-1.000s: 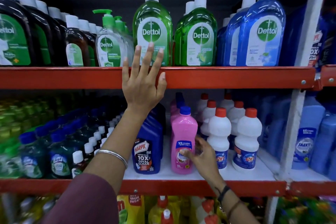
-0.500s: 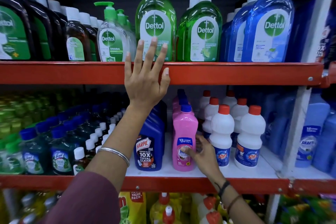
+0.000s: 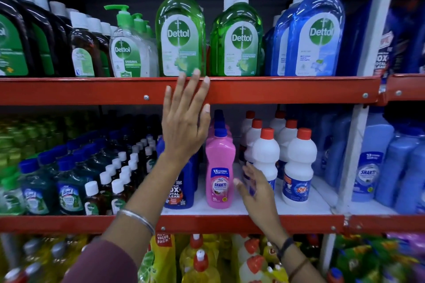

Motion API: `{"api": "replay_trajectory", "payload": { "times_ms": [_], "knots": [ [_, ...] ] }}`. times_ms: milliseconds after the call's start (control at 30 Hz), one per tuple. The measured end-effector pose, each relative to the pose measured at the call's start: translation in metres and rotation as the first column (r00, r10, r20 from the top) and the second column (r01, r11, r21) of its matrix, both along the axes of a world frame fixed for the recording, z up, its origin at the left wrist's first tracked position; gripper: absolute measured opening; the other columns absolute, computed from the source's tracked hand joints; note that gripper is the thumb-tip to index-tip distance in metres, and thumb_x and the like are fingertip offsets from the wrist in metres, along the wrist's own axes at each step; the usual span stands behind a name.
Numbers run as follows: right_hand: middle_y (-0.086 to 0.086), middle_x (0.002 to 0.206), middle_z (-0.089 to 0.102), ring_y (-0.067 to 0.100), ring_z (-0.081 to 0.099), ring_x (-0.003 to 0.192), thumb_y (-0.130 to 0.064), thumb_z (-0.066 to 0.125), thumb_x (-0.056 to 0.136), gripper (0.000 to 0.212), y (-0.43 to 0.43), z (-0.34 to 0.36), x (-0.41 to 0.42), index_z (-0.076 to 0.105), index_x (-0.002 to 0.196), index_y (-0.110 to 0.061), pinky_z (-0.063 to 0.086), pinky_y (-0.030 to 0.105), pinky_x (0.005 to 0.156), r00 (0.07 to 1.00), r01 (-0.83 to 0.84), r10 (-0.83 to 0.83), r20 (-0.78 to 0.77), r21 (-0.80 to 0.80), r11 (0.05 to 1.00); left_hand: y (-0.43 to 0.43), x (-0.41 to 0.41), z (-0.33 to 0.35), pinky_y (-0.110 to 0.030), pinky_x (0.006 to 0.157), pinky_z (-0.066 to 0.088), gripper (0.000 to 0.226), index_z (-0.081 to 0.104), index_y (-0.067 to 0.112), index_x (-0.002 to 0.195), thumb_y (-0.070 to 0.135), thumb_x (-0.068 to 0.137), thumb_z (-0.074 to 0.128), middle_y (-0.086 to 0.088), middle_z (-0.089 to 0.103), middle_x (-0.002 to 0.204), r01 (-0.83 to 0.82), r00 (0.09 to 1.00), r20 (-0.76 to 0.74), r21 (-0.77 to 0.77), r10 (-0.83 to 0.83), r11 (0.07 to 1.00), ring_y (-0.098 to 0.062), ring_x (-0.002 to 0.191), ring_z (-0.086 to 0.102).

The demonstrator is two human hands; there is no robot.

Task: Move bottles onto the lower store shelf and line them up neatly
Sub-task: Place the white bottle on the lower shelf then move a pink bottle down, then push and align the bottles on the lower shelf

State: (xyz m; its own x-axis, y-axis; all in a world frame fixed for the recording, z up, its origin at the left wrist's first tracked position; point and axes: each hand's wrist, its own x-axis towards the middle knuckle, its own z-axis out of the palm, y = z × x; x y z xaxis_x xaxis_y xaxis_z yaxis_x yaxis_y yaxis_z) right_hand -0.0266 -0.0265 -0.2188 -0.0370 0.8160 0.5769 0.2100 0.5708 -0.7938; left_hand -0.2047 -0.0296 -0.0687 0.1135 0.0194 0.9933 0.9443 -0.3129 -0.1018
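Observation:
On the lower shelf (image 3: 241,210) a pink Shakti bottle (image 3: 220,167) with a blue cap stands upright at the front of a pink row. To its left is a dark blue Harpic bottle (image 3: 178,193), to its right white bottles with red caps (image 3: 299,167). My right hand (image 3: 255,188) hovers open between the pink bottle and the nearest white bottle (image 3: 265,156), holding nothing. My left hand (image 3: 186,117) is raised with fingers spread, flat against the red edge of the upper shelf (image 3: 287,89), below a green Dettol bottle (image 3: 180,30).
The upper shelf carries brown, green and blue Dettol bottles (image 3: 317,32). Small Lizol bottles (image 3: 69,193) crowd the lower shelf's left side. Pale blue bottles (image 3: 372,163) stand beyond the white upright post (image 3: 354,145). Yellow and orange-capped bottles (image 3: 200,262) fill the shelf beneath.
My right hand has come off the pink bottle and moved right, open, toward the white bottles. My left hand has slipped slightly lower against the upper shelf edge.

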Motion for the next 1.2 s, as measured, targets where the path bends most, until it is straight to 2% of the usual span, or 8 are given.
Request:
{"api": "replay_trajectory", "payload": {
  "times_ms": [200,333,400,500,600,800,1067,1200],
  "knots": [
    [-0.012,0.125,0.061,0.0,0.055,0.116,-0.03,0.048,0.093,0.034,-0.019,0.01,0.065,0.057,0.124,-0.021,0.044,0.012,0.091,0.962,0.102,-0.061,-0.267,0.141,0.985,-0.011,0.084,-0.065,-0.045,0.113,0.032,0.041,0.051,0.009,0.136,0.017,0.097,0.039,-0.01,0.046,0.146,0.358,0.92,-0.088,-0.205,-0.382,0.911,-0.025,0.141,0.036],
    [0.001,0.126,0.062,0.012,0.057,0.118,-0.039,0.049,0.091,0.031,-0.014,0.007,0.11,0.057,0.12,-0.031,0.046,0.025,0.096,0.908,0.212,-0.167,-0.384,0.077,0.974,-0.011,0.139,-0.104,-0.025,0.114,0.03,0.043,0.049,0.013,0.138,0.023,0.098,0.038,0.002,0.043,0.148,0.535,0.837,0.145,-0.42,-0.528,0.733,-0.009,0.139,0.036],
    [0.002,0.128,0.061,0.017,0.055,0.12,-0.045,0.048,0.09,0.035,-0.006,0.003,0.128,0.057,0.12,-0.029,0.044,0.038,0.101,0.901,0.203,-0.179,-0.394,0.02,0.979,-0.008,0.163,-0.123,-0.026,0.116,0.029,0.041,0.047,0.018,0.14,0.026,0.101,0.037,0.008,0.042,0.148,0.655,0.752,0.345,-0.493,-0.562,0.573,-0.002,0.138,0.034],
    [0.004,0.135,0.057,0.018,0.051,0.126,-0.05,0.042,0.089,0.046,0.009,-0.005,0.146,0.054,0.126,-0.025,0.039,0.043,0.109,0.911,0.141,-0.151,-0.384,-0.056,0.988,-0.006,0.195,-0.148,-0.031,0.119,0.027,0.038,0.041,0.03,0.14,0.029,0.103,0.035,0.018,0.037,0.148,0.795,0.605,0.6,-0.481,-0.523,0.369,0.002,0.139,0.031],
    [0.003,0.147,0.044,0.018,0.04,0.136,-0.057,0.032,0.086,0.063,0.025,-0.013,0.157,0.043,0.138,-0.023,0.032,0.042,0.114,0.948,0.044,-0.092,-0.306,-0.16,0.986,-0.003,0.219,-0.157,-0.038,0.12,0.026,0.045,0.035,0.024,0.144,0.037,0.102,0.027,0.009,0.035,0.152,0.897,0.439,0.804,-0.37,-0.402,0.241,-0.006,0.141,0.031],
    [0.005,0.15,0.04,0.014,0.043,0.127,-0.068,0.026,0.078,0.08,0.043,-0.02,0.167,0.035,0.144,-0.023,0.037,0.035,0.102,0.96,-0.104,0.01,-0.281,-0.32,0.942,0.014,0.232,-0.151,-0.043,0.114,0.035,0.037,0.035,0.035,0.137,0.033,0.106,0.016,0.006,0.039,0.148,0.966,0.196,0.963,-0.157,-0.183,0.206,-0.016,0.137,0.04],
    [-0.003,0.13,0.053,0.002,0.056,0.103,-0.07,0.027,0.079,0.063,0.043,-0.021,0.168,0.049,0.127,-0.036,0.043,0.032,0.094,0.938,-0.113,0.009,-0.345,-0.281,0.953,0.018,0.23,-0.149,-0.049,0.114,0.033,0.032,0.031,0.055,0.123,0.044,0.103,0.009,0.001,0.039,0.152,0.929,0.338,0.934,-0.312,-0.115,0.198,-0.022,0.139,0.038],
    [-0.002,0.128,0.054,0.012,0.055,0.109,-0.07,0.027,0.079,0.057,0.042,-0.02,0.167,0.05,0.122,-0.04,0.044,0.034,0.095,0.936,-0.095,-0.015,-0.352,-0.291,0.952,0.019,0.229,-0.15,-0.049,0.115,0.032,0.034,0.03,0.055,0.127,0.047,0.101,0.009,0.001,0.037,0.153,0.927,0.347,0.931,-0.322,-0.112,0.193,-0.023,0.14,0.036]
  ]
}}
